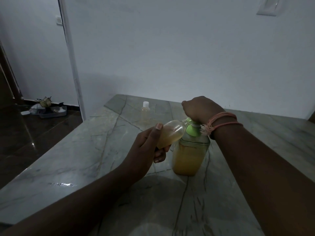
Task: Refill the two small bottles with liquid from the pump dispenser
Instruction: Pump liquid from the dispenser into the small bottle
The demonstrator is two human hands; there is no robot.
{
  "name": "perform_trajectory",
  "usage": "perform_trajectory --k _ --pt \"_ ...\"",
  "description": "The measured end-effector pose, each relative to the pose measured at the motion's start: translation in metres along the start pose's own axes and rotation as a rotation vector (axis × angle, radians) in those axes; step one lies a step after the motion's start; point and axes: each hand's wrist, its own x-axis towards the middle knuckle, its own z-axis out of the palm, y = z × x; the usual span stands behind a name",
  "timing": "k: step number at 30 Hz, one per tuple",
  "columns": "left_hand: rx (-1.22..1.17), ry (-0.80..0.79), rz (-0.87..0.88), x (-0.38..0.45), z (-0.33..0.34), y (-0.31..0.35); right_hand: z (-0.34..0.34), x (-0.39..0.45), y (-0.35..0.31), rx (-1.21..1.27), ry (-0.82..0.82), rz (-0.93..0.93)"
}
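Note:
A clear pump dispenser point(189, 155) with a green pump top, more than half full of yellow liquid, stands on the marble table point(85, 150). My right hand point(199, 109) presses down on the pump head, which it mostly hides. My left hand point(146, 150) grips an uncapped small clear bottle point(172, 132), tilted with its mouth at the green nozzle; yellow liquid lies in its lower part. A second small bottle point(145, 113) with a white cap stands upright farther back on the table, holding pale liquid.
A pale wall runs along the table's far edge. Dark glossy floor lies to the left, where a grey tray point(51, 111) with small items sits by a doorway. A pink thread band circles my right wrist.

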Motion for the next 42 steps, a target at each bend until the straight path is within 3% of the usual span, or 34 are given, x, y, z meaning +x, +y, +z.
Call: perform_trajectory --k 4,8,21,26,33,36,42 --pt "-0.013 -0.006 0.009 -0.001 0.001 0.001 -0.004 0.007 -0.002 -0.067 -0.088 0.035" --pt "-0.011 -0.007 0.015 -0.001 0.001 0.002 -0.006 0.008 -0.001 -0.062 -0.005 0.012" --pt "0.01 0.0 0.022 -0.002 0.003 0.003 -0.008 0.007 -0.001 0.005 0.015 0.081" --pt "0.021 0.007 0.021 0.001 0.002 0.001 -0.004 -0.003 0.0 0.066 -0.018 0.006" --pt "0.014 -0.003 0.021 -0.002 0.003 0.004 -0.011 -0.002 -0.005 -0.077 -0.052 -0.035" --pt "0.015 0.002 0.021 -0.001 0.002 0.003 -0.01 -0.001 -0.003 -0.051 0.005 -0.002" --pt "0.019 0.02 0.024 0.001 0.001 -0.002 -0.001 0.002 -0.001 0.004 -0.047 0.074"
